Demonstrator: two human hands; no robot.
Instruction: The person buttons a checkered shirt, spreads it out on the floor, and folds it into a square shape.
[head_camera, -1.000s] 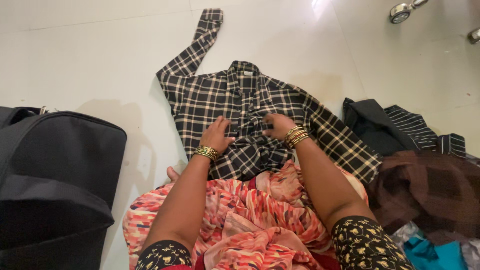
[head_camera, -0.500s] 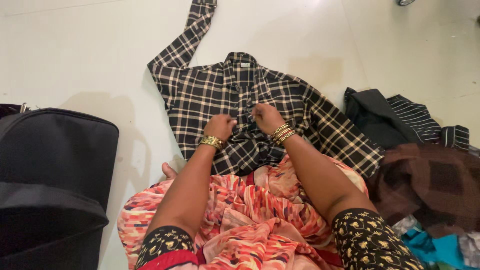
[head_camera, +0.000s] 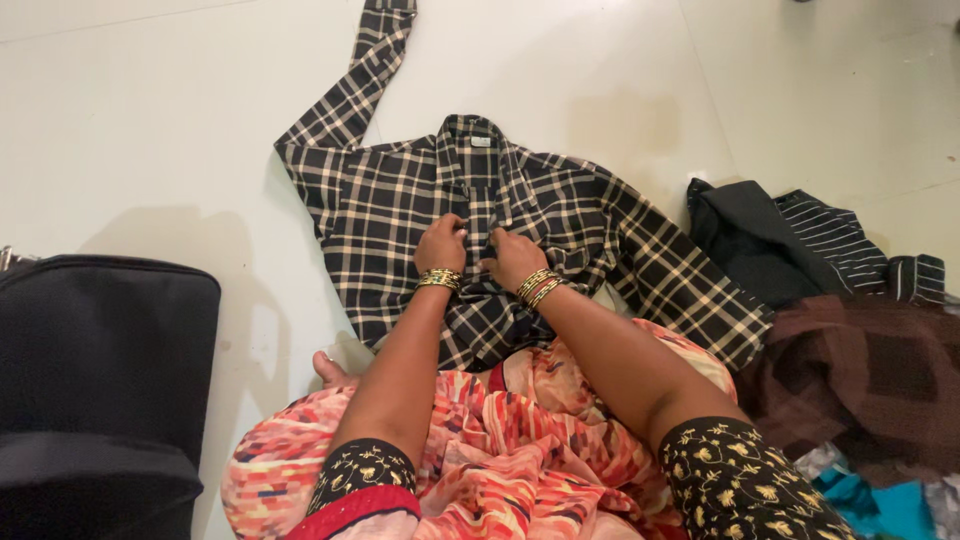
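Note:
A black and cream checked shirt lies spread face up on the white floor, one sleeve stretched up to the far left, the other down to the right. My left hand and my right hand meet at the shirt's front opening, around mid chest, fingers pinching the two edges of the placket. Both wrists carry gold bangles. My lap, in orange and pink patterned cloth, covers the shirt's lower hem.
A black suitcase lies at my left. To the right sits a heap of clothes: a dark garment with a striped piece, a brown checked cloth, teal fabric. White tiled floor all around.
Both hands have stayed at the shirt's front and drawn closer together along the placket. The view has shifted, so the shirt sits lower in the frame.

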